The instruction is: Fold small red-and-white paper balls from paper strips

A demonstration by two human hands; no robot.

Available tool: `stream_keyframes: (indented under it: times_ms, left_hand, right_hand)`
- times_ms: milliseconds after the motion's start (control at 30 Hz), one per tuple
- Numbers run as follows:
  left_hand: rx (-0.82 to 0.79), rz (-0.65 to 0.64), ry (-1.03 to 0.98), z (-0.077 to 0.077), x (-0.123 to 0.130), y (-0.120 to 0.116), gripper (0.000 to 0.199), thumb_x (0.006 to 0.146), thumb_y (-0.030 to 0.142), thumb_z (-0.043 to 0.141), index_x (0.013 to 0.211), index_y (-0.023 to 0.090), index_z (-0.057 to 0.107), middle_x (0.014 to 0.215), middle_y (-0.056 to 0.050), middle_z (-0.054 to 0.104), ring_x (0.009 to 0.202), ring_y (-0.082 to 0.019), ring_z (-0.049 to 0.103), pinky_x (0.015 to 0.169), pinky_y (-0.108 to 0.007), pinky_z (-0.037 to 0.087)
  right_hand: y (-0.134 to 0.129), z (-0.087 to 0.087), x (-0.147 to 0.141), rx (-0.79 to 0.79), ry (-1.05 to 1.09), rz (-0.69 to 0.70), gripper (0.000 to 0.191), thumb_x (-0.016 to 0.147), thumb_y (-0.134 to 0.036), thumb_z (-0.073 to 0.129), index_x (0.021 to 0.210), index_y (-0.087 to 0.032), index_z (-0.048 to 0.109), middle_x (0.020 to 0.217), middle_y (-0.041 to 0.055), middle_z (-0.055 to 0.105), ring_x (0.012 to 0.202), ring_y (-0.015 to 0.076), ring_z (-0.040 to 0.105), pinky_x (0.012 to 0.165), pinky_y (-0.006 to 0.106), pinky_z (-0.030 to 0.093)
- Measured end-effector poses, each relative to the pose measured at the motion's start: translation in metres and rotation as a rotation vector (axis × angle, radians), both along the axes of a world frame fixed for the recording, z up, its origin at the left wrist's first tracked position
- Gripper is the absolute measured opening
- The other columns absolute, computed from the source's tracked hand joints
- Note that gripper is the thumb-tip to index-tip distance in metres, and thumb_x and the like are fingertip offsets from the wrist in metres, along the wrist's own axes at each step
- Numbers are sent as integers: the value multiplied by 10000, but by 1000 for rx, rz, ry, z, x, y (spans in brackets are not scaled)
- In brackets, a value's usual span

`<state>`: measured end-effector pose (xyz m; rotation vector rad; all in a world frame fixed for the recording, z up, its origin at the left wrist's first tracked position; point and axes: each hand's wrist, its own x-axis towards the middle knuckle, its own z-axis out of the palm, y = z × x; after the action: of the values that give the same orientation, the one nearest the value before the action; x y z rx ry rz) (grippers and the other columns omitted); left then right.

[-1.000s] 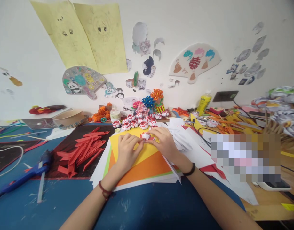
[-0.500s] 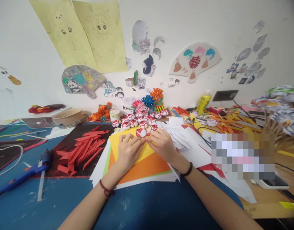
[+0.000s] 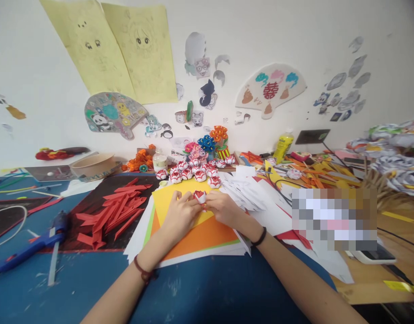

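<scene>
A small red and white paper flower (image 3: 200,196) is pinched between my two hands, above a stack of coloured paper (image 3: 207,234). My left hand (image 3: 182,212) grips its left side with bent fingers, and my right hand (image 3: 223,208) closes on its right side. The fingertips hide the lower part of the flower. Just beyond my fingers stands a cluster of similar red and white paper flowers (image 3: 200,175). To the left, folded red paper strips (image 3: 115,209) lie heaped on a dark mat (image 3: 85,198).
A blue glue gun (image 3: 41,240) lies at the left, with a bowl (image 3: 92,165) behind it. White paper pieces (image 3: 243,191) spread on the right. Along the wall stand a glue bottle (image 3: 159,160), paper bouquets (image 3: 207,143) and a yellow bottle (image 3: 284,146). A phone (image 3: 374,254) lies far right.
The flower in my hands has shifted slightly toward me, away from the cluster, and more of it shows between my fingers. My right hand has moved a little down and left.
</scene>
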<state>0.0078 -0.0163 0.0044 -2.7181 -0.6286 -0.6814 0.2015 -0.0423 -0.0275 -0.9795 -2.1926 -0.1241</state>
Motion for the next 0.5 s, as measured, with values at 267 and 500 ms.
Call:
stream_keyframes:
  times_ms: [267, 500]
  left_hand:
    - [-203, 48, -270, 0, -2, 6, 152, 948, 281, 560, 911, 235, 700, 875, 2, 734, 793, -178, 526, 725, -349, 267]
    - [-123, 101, -268, -2, 1, 2, 228, 976, 328, 505, 902, 221, 692, 885, -21, 722, 839, -200, 516, 752, -373, 262]
  right_hand:
    - [-3, 7, -5, -65, 257, -183, 150, 919, -145, 566, 871, -188, 701, 861, 43, 641, 841, 182, 564, 757, 310, 416]
    - [-3, 7, -4, -46, 313, -154, 181, 922, -142, 551, 818, -176, 695, 818, 47, 598, 798, 179, 552, 724, 309, 417]
